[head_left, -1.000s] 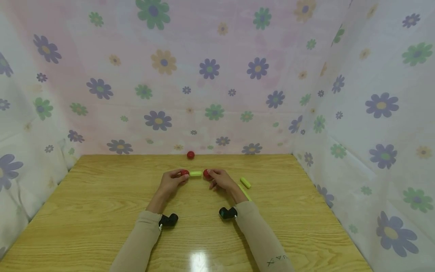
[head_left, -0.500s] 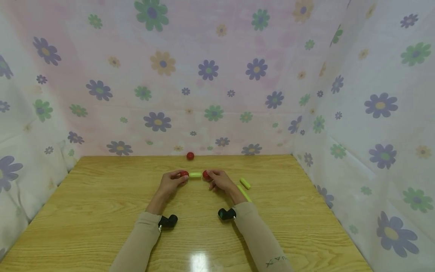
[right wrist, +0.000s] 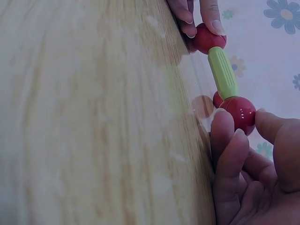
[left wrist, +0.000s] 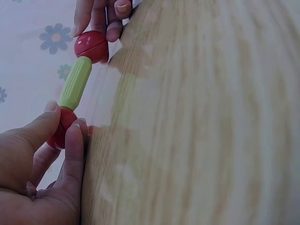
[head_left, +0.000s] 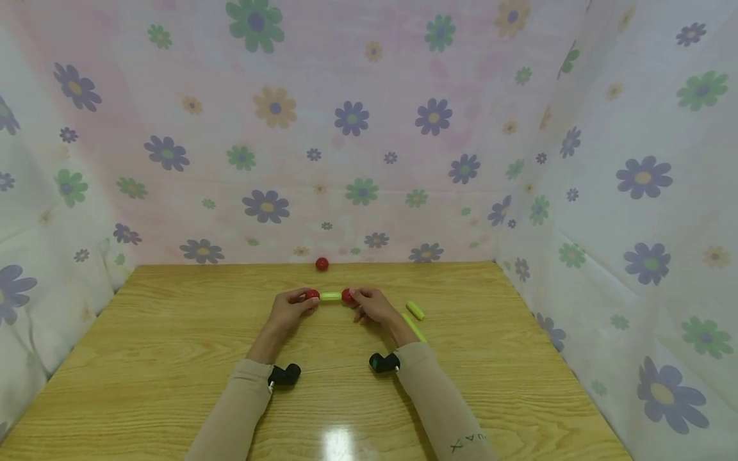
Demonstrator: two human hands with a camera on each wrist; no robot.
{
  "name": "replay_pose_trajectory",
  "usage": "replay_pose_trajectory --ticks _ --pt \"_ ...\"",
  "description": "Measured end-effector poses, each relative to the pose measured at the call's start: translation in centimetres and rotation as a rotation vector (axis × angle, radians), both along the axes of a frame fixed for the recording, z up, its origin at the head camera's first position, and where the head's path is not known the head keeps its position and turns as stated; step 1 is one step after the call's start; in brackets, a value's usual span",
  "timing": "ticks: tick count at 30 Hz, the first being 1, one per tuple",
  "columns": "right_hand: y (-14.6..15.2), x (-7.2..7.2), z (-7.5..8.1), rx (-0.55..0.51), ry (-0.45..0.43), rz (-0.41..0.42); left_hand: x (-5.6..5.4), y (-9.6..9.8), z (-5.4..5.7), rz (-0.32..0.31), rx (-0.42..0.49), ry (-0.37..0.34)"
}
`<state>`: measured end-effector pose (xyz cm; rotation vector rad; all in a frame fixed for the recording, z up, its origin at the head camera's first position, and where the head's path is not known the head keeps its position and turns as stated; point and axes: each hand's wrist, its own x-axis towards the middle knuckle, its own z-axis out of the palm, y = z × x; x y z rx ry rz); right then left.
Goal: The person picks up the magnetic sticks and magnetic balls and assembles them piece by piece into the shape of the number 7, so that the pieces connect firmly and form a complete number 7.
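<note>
My left hand [head_left: 289, 308] pinches a red ball [left wrist: 60, 133] between thumb and fingers. A short, ridged yellow-green rod [head_left: 331, 296] runs from that ball to a second red ball [right wrist: 240, 115], which my right hand [head_left: 376, 308] holds by thumb and fingertips. Both wrist views show the rod meeting a ball at each end, so the three pieces form one straight line. They sit low over the wooden table [head_left: 334, 358]; whether they touch it I cannot tell.
A third red ball [head_left: 321, 264] lies at the table's back edge. To the right of my right hand are a short yellow-green rod [head_left: 415, 310] and a longer one [head_left: 414, 328], partly hidden by the wrist. Flowered cloth [head_left: 357, 160] hangs behind the table.
My right hand has moved slightly left with its red ball. The small gap between that ball and the rod has closed; the left hand stays nearly still.
</note>
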<state>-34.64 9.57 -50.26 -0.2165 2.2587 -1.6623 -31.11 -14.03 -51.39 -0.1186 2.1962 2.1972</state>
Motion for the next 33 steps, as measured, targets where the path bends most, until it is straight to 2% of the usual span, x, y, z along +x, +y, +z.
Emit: replay_pose_trajectory --ticks 11,21,33 --pt "0.05 0.6 0.04 -0.054 0.022 0.011 -0.03 0.09 0.12 0.02 -0.007 -0.012" --pt "0.34 0.7 -0.28 -0.065 -0.003 -0.006 0.25 0.37 0.17 0.043 -0.07 -0.025" --pt "0.64 0.78 -0.27 -0.078 0.028 0.053 0.02 0.13 -0.11 0.036 -0.084 -0.002"
